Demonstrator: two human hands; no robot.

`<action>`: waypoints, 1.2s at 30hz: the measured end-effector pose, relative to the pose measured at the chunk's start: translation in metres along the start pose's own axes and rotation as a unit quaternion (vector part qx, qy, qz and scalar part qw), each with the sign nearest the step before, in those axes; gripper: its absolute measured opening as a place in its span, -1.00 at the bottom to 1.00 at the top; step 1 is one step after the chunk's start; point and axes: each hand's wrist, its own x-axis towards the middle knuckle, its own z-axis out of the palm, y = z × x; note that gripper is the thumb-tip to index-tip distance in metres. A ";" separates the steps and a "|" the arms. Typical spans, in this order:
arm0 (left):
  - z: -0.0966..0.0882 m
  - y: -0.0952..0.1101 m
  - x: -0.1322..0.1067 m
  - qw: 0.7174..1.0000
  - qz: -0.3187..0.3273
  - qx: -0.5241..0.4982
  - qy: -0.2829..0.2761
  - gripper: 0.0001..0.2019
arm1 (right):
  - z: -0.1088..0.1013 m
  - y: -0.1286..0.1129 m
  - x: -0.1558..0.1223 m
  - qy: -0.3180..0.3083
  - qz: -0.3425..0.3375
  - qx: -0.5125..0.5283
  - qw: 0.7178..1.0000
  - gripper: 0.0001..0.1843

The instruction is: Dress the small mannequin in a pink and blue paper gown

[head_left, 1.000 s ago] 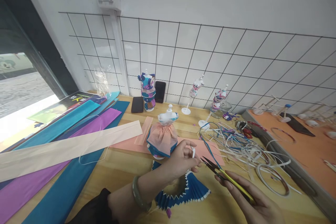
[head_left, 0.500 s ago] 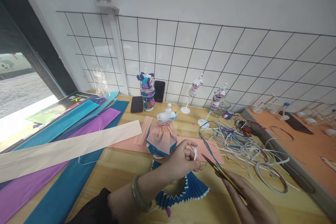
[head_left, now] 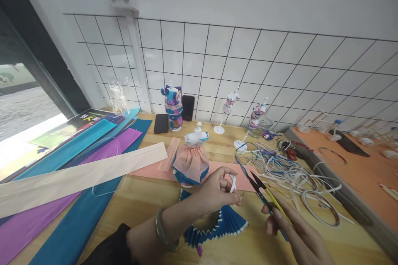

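My left hand (head_left: 222, 188) is closed, pinching a small white strip (head_left: 233, 183) between thumb and fingers. In my right hand (head_left: 295, 227) is a pair of yellow-handled thread snips (head_left: 270, 202), with its dark blades apart and pointing up and left toward my left hand. A small dress form (head_left: 191, 157) with a peach gathered skirt over blue stands just behind my left hand. Under my left forearm lies a pleated blue paper piece (head_left: 231, 221) with a white zigzag edge, partly hidden by the arm.
Tangled ribbons (head_left: 280, 165) spread to the right, beside an orange-bottomed tray (head_left: 348, 169). Long coloured paper strips (head_left: 124, 163) cover the left side. Several decorated dress forms (head_left: 173, 107) stand by the wall, near two phones (head_left: 161, 123).
The thread snips have opened their blades and tilted more upright in my right hand, moving slightly right. My left hand stays almost where it was, still holding the white strip.
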 end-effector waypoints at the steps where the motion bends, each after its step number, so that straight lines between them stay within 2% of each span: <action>1: 0.000 0.001 0.000 1.000 0.000 0.005 -0.008 -0.47 | -0.002 0.001 0.001 -0.022 0.008 0.007 1.000 -0.63; 3: 0.000 0.002 -0.001 0.999 0.003 0.025 -0.020 -0.46 | -0.005 0.004 0.003 -0.070 0.027 0.023 0.997 -0.66; 5: 0.000 0.003 0.000 0.999 0.007 0.048 -0.024 -0.48 | -0.007 0.007 0.005 -0.085 0.059 0.042 0.994 -0.60; 8: 0.000 0.001 0.002 0.998 0.019 0.053 -0.020 -0.57 | -0.003 0.006 0.003 -0.062 0.132 0.060 0.988 -0.45; 10: 0.000 -0.001 0.003 0.999 0.029 0.032 -0.012 -0.57 | 0.004 0.000 0.000 -0.038 0.154 0.078 0.984 -0.44; 14: 0.000 -0.005 0.006 1.000 0.022 0.015 0.012 -0.59 | 0.012 -0.013 -0.004 -0.025 0.144 0.113 0.983 -0.47; 20: 0.000 -0.001 0.004 0.999 0.028 0.023 0.010 -0.62 | 0.001 -0.016 0.001 -0.069 0.149 0.018 0.986 -0.50; 28: 0.002 0.003 0.003 0.998 0.018 0.054 -0.006 -0.64 | -0.015 -0.022 0.017 -0.129 0.080 -0.093 0.984 -0.44; 33: 0.001 -0.001 0.004 0.998 0.010 0.041 -0.037 -0.63 | -0.018 -0.034 0.019 -0.175 0.031 -0.124 0.976 -0.52; 36: -0.001 -0.005 0.005 0.998 0.008 0.043 -0.053 -0.63 | -0.017 -0.038 0.020 -0.162 0.008 -0.124 0.979 -0.54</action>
